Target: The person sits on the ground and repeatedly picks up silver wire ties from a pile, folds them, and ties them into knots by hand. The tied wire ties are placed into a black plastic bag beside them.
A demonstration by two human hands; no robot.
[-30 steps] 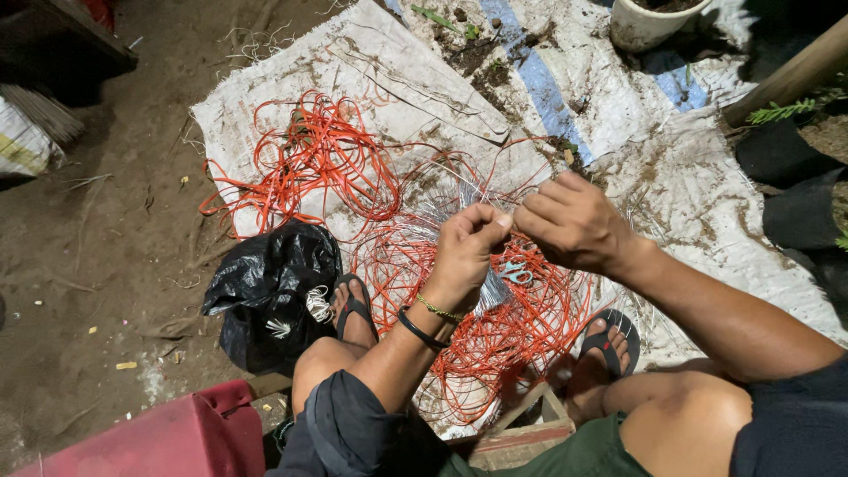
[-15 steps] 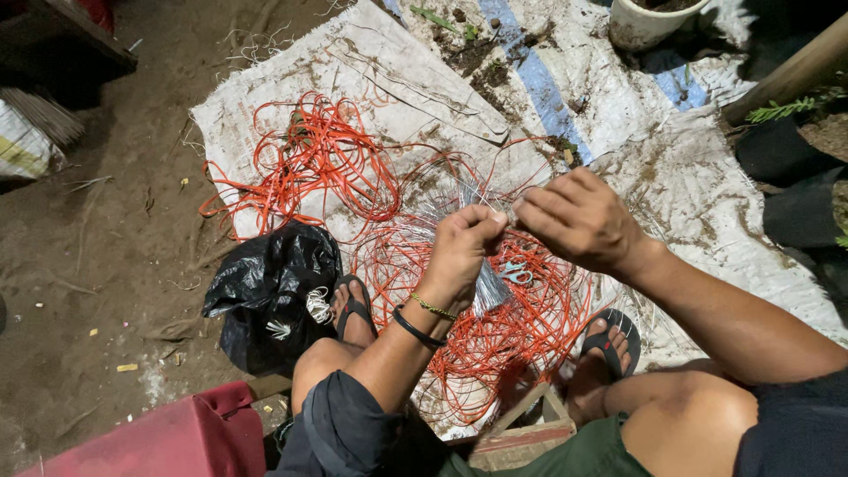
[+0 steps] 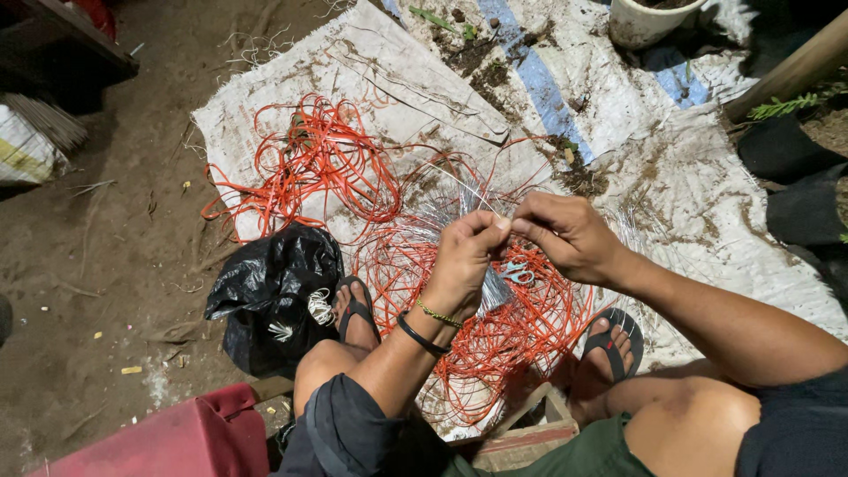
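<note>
My left hand and my right hand meet fingertip to fingertip above a tangle of orange wire. Both pinch a thin strand of silvery wire between thumb and fingers. A bundle of silver strands hangs below my left hand. Small scissors with light blue handles lie on the orange wire just under my hands. A second heap of orange wire lies farther left on a white woven sack. My feet in dark sandals rest on the sack's near edge.
A black plastic bag with small wire coils sits by my left foot. A red plastic object is at the lower left, a white pot at the top, a wooden pole at upper right. Bare dirt lies left.
My hands stay together at the same spot; the right fingers have shifted slightly on the thin strand. The wire heaps and the bag have not moved.
</note>
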